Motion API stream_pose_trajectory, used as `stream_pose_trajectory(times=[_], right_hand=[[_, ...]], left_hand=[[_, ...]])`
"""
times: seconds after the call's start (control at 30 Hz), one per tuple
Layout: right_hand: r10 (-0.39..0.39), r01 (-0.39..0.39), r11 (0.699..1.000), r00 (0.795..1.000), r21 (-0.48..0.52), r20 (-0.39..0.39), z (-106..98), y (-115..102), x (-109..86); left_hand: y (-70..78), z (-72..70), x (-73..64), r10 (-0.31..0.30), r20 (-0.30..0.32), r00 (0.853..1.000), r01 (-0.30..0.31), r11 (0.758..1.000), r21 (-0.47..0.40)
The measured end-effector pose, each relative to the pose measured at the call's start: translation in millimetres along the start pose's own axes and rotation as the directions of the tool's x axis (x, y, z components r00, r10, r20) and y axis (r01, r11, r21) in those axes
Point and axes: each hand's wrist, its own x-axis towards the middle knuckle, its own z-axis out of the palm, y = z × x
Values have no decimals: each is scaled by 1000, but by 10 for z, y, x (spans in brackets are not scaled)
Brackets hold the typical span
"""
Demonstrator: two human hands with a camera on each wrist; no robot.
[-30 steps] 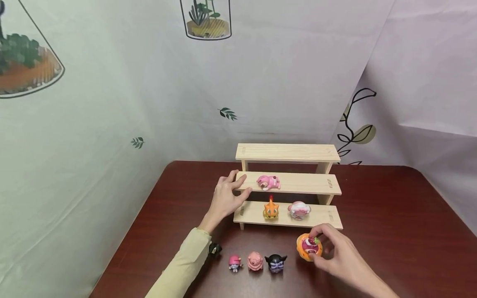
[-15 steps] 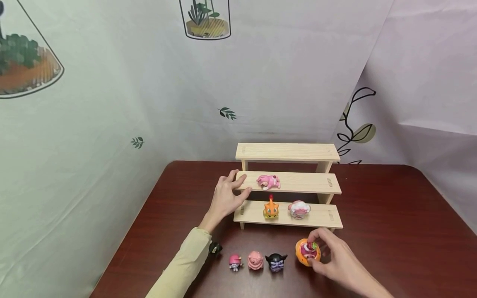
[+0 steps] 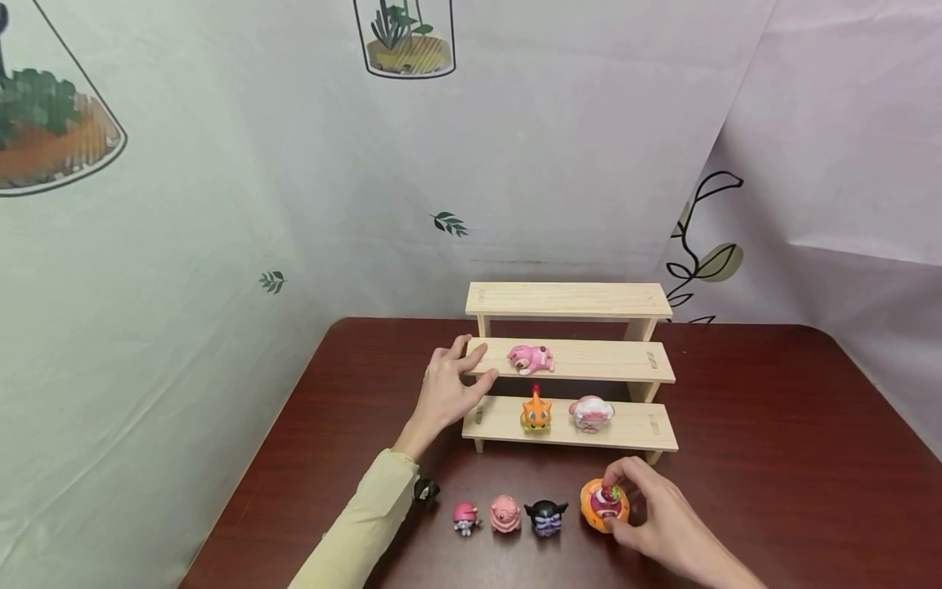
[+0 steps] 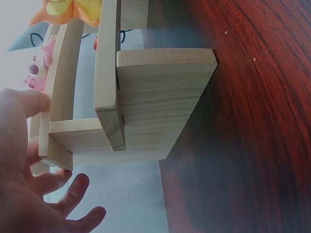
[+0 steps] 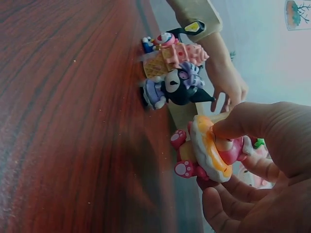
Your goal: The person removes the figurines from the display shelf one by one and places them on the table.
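At the left end of the wooden three-step display stand (image 3: 567, 360), my left hand (image 3: 447, 391) grips the middle step; in the left wrist view the thumb lies on one side of the board and fingers reach behind it. My right hand (image 3: 658, 519) pinches a toy figurine (image 3: 605, 505) with an orange, white-edged ring and pink body. The right wrist view shows its pink feet (image 5: 183, 168) pointing towards the table. Just left of it stands a black-and-purple figurine (image 3: 545, 518), then a pink figurine (image 3: 505, 514) on a waffle-patterned base and a small pink-capped one (image 3: 465, 518).
A pink bear figurine (image 3: 531, 359) lies on the middle step. On the bottom step stand an orange figurine (image 3: 536, 414) and a white-and-pink one (image 3: 591, 414). A dark object (image 3: 424, 490) shows beside the left sleeve. Printed cloth (image 3: 589, 147) hangs behind the dark red table (image 3: 780, 425).
My right hand has moved slightly left and towards me, bringing the ringed figurine closer to the black-and-purple one. The left hand stays at the stand.
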Motion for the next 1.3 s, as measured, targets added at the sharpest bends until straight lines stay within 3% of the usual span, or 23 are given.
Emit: stream_pose_trajectory(times=[1.3], right_hand=[[130, -134, 990, 988, 51, 84, 88, 68, -87]], left_hand=[[10, -4, 8, -7, 9, 1000, 7, 1000, -7]])
